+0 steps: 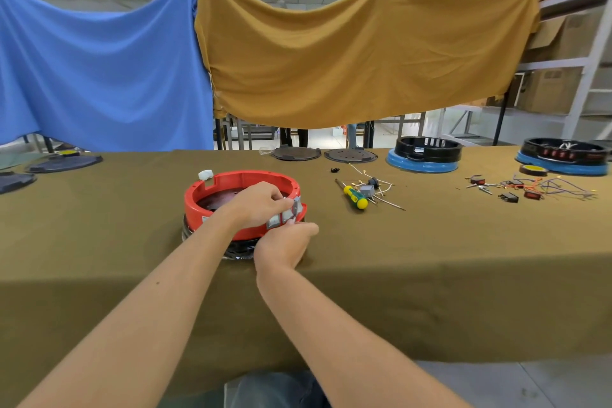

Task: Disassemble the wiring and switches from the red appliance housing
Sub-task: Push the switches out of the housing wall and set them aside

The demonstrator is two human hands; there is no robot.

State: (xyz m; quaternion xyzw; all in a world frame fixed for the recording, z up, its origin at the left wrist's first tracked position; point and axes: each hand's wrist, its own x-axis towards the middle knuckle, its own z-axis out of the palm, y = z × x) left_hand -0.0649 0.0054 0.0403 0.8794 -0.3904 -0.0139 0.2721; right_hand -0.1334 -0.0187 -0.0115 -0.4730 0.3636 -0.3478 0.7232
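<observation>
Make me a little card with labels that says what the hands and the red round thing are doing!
Red housing: round, on the olive table cloth
Switches: grey row on its near-right rim
Left hand: reaches over the rim, fingers curled at the switches
Right hand: outside the rim, fingers pinching at the switches
Screwdriver: yellow and green, lying to the right
Loose wires: far right

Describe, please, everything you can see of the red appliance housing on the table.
The red appliance housing is a round, ring-shaped shell of glossy plastic, open at the top, with notches cut in its far rim and a dark plate inside. It sits on a dark base on the olive-brown tablecloth. Grey rectangular switches line its near right wall. The left hand reaches over the rim onto them; the right hand pinches at them from outside.
</observation>
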